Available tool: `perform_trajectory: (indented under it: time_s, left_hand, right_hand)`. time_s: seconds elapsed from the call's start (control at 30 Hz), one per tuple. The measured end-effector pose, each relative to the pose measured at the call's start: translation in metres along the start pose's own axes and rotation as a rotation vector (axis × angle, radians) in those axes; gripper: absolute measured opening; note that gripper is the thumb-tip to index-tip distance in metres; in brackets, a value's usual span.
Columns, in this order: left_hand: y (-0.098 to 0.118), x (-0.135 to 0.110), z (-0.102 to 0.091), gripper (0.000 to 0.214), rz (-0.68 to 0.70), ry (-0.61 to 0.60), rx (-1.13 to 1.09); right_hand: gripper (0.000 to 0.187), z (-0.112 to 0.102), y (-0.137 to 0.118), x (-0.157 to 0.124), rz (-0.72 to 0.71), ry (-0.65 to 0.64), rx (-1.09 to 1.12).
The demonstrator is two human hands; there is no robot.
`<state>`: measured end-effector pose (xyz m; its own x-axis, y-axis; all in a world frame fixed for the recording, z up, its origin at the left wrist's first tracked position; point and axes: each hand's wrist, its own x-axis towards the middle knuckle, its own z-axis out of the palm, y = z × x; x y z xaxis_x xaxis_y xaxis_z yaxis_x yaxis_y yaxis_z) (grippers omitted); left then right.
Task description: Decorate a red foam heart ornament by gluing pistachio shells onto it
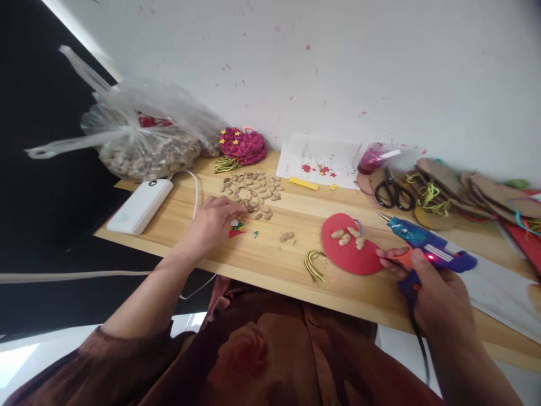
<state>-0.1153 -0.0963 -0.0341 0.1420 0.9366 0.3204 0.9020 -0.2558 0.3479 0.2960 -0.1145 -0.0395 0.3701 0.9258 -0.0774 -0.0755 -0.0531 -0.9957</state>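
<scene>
My right hand (443, 287) is wrapped around a blue hot glue gun (435, 248), a red light lit on its side and its nozzle pointing to the upper left. Just left of it lies a red, rounded cutout (355, 262) with several peanuts (344, 239) on it; fingers of my right hand touch its right edge. Over on the left, my left hand (213, 223) reaches palm down with fingers stretched toward loose peanuts (256, 189), fingertips at the near edge of the pile. Its thumb is mostly hidden. Red and green scraps (237, 231) show beside that hand.
A plastic bag of peanuts (147, 146) and a white power bank (141, 206) sit at left. Behind are a purple decorated piece (243, 146), paper with red stars (321, 158) and black scissors (395, 194). Cardboard pieces (486, 194) lie right; green-yellow strings (313, 266) lie in front.
</scene>
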Motion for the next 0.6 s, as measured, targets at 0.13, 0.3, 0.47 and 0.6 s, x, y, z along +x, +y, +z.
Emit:
perform_trajectory:
  time_s: [0.13,0.3,0.47,0.6]
  left_hand:
    - [0.000,-0.002,-0.001,0.039,0.030,-0.013,0.019]
    - [-0.001,-0.008,-0.005,0.038,0.075,-0.021,0.026]
    - [0.017,-0.019,-0.005,0.036,0.234,-0.020,0.081]
    - [0.024,-0.030,-0.008,0.038,0.406,-0.098,0.083]
  right_hand:
    - [0.043,-0.001,0.001,0.000,-0.006,-0.008,-0.010]
    - [0.038,-0.001,0.002,0.000,-0.017,-0.004,-0.031]
    - [0.035,-0.001,0.000,0.000,-0.020,-0.006,-0.043]
    - [0.035,-0.001,0.000,-0.001,-0.019,0.011,-0.038]
